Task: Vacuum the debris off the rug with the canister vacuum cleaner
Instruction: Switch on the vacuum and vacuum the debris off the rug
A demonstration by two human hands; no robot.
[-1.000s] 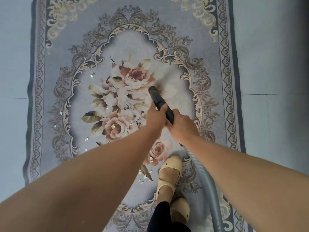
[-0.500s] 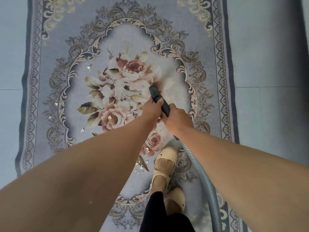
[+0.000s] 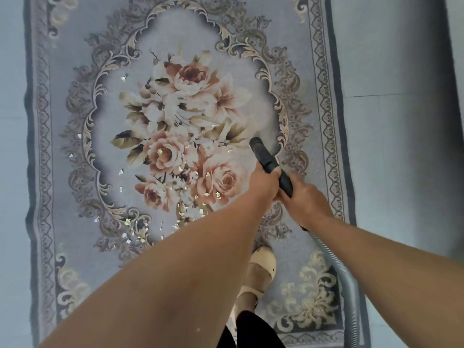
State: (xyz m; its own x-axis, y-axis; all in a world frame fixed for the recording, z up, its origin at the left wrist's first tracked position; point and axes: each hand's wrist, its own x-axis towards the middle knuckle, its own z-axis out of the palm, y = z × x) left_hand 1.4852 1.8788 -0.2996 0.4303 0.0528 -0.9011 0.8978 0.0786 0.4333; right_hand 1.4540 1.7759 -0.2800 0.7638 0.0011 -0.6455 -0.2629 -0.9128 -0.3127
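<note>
A grey-blue rug (image 3: 175,46) with a central bouquet of pink roses lies on the floor. Small shiny debris scraps (image 3: 130,222) are scattered over its left and lower middle. The black vacuum nozzle (image 3: 263,154) points at the rug just right of the bouquet, inside the scrolled oval frame. My left hand (image 3: 263,182) grips the nozzle tube near its front. My right hand (image 3: 306,199) grips the tube just behind it. A grey ribbed hose (image 3: 349,285) runs from the tube down to the lower right. The canister itself is out of view.
Pale floor tiles (image 3: 396,121) surround the rug on both sides. My foot in a cream shoe (image 3: 261,270) stands on the rug's near end, below my hands. A dark trouser leg (image 3: 251,330) shows at the bottom edge.
Both hands and the nozzle have swung right, from the bouquet's middle to its right edge. The view has pulled back, so the rug's near end and more debris show.
</note>
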